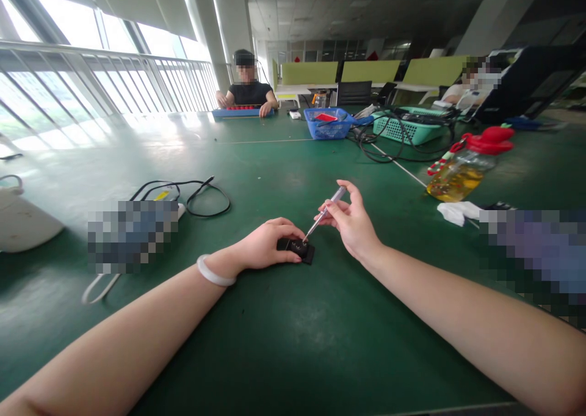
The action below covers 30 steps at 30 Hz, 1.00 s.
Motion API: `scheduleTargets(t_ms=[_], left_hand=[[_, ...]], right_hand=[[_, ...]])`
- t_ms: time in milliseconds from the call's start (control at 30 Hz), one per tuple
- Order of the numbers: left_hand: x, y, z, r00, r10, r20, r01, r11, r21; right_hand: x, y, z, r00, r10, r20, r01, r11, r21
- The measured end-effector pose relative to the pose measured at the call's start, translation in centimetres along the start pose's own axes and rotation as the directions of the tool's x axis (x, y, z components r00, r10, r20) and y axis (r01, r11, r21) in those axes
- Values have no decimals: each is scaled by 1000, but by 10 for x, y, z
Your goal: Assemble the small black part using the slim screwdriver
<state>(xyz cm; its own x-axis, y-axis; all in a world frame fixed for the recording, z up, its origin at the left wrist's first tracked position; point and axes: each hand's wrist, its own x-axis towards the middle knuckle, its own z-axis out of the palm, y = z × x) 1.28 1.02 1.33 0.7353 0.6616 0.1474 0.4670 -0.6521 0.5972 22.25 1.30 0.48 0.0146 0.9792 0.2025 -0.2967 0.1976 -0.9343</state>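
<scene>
On the green table (293, 343), my left hand (265, 245) grips a small black block (298, 248) between thumb and fingers. Several small shiny spots, perhaps screws or contacts, show on its top. A flat black piece (308, 256) sticks out at its right end; I cannot tell whether it is part of the block. My right hand (354, 223) pinches the handle of a slim silver screwdriver (326, 211), tilted down to the left. Its tip meets the right part of the block's top. A pale bangle circles my left wrist.
A blurred-out device (132, 233) with a black cable (208, 199) lies at left, near a white object (22, 220). To the right stand a red-lidded bottle (462, 171) and white tissue (458, 212). Farther back are a blue basket (328, 129), a green basket (403, 129) with cables and a seated person (247, 92).
</scene>
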Motion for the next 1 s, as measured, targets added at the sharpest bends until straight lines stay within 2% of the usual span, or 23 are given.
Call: scheduleTargets(t_ms=[233,500,667,800,1000], left_hand=[[1,0,0,999,-37,-18,37,999,32],[0,1,0,999,-25,-31,26,999,43],[1,1,1,999,-15,-53,19,997,78],[2,3,1,997,-27,-69,34,994,104],[2,2,2,989,-72,-128,91,984,150]], right_hand=[[-3,2,2,999,12,43,-11,1000,-19],[-1,6,0,993,108,-38,-107,994,34],[-2,6,1,990,125,-59,-121,990,71],[-4,4,3,992,125,-27,-122,990,74],[-6,3,4,997,59,41,-58,998,-5]])
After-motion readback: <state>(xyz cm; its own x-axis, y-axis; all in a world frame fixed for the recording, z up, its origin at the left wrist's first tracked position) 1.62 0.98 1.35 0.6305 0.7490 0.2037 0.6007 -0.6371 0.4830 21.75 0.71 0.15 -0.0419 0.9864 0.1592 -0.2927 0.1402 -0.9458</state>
